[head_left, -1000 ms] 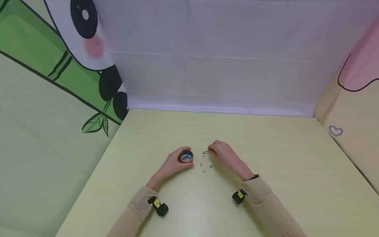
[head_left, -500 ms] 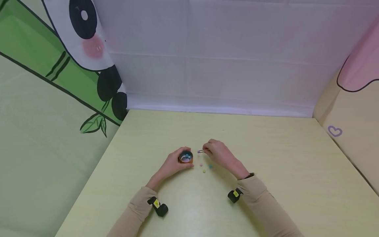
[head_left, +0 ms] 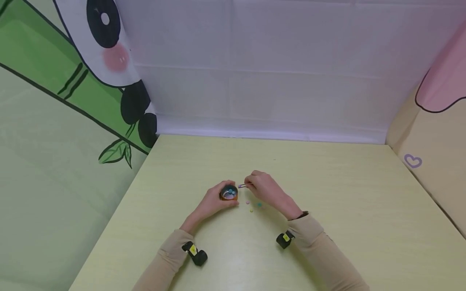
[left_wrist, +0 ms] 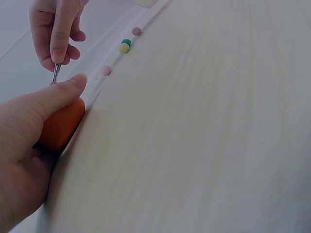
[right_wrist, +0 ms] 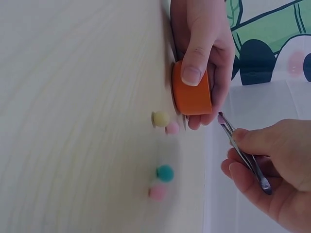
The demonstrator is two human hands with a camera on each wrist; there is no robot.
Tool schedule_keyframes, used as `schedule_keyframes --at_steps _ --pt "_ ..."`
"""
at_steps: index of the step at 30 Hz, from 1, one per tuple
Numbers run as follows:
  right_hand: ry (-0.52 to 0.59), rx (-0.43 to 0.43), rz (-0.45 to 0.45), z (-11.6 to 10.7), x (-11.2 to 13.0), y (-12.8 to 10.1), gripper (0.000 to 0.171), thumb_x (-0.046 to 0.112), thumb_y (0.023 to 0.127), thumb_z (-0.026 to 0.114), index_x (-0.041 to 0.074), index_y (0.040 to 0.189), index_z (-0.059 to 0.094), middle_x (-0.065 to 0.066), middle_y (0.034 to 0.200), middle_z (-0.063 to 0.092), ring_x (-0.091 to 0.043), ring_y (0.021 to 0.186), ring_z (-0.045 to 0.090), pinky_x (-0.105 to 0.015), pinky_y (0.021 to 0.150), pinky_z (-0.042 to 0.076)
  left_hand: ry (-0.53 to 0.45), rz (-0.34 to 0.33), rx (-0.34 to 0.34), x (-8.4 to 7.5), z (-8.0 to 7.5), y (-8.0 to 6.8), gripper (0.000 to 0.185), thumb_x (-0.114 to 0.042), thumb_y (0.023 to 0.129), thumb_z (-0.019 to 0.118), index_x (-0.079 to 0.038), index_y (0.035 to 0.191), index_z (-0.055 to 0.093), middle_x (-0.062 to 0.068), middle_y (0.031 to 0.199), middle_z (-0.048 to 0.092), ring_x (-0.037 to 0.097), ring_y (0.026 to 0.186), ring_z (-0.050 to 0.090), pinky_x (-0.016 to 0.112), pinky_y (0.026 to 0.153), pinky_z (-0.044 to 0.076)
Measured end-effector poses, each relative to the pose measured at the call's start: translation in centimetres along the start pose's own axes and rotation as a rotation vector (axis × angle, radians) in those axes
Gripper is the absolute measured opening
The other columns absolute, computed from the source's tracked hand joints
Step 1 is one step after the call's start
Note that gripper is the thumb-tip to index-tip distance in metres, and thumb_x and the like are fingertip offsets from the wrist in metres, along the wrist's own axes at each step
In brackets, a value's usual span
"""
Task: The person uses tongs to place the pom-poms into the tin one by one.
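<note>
My left hand grips a small orange cup that stands on the table and has several beads inside. The thumb lies along the cup's near side. My right hand pinches metal tweezers. A small purple bead is caught in their tips, which hover just right of the cup's rim. A yellow bead, a pink bead, a teal bead and another pink bead lie loose on the table below the right hand.
The pale yellow table is walled by a white cloth at the back, a panda-and-bamboo cloth on the left and a cream and pink cloth on the right. Black wrist cameras sit on both sleeves.
My right hand has moved left with the tweezers and purple bead, from over the loose beads to just beside the cup. The left hand and cup have stayed put.
</note>
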State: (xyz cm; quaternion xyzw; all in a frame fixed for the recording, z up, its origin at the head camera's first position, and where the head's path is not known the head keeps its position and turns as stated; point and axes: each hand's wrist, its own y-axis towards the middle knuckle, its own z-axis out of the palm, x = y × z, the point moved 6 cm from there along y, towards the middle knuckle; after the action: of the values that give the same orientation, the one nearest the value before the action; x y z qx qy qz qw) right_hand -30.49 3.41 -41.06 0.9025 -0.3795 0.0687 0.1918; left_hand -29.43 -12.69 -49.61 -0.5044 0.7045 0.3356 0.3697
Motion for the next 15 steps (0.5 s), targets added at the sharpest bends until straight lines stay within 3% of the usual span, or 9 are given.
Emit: schedule_keyframes --at_steps 15 --pt "-0.010 0.009 -0.065 0.7 1.2 0.7 0.009 0.010 0.094 0.067 0.005 0.094 0.074 -0.006 0.086 0.069 -0.015 0.079 0.063 -0.026 0.071 0.054 0.007 -0.014 0.002 -0.1 -0.1 0.0 0.066 -0.029 0.079 0.085 -0.017 0.137 0.054 0.007 0.137 0.060 0.025 0.118 0.059 0.043 0.102 0.047"
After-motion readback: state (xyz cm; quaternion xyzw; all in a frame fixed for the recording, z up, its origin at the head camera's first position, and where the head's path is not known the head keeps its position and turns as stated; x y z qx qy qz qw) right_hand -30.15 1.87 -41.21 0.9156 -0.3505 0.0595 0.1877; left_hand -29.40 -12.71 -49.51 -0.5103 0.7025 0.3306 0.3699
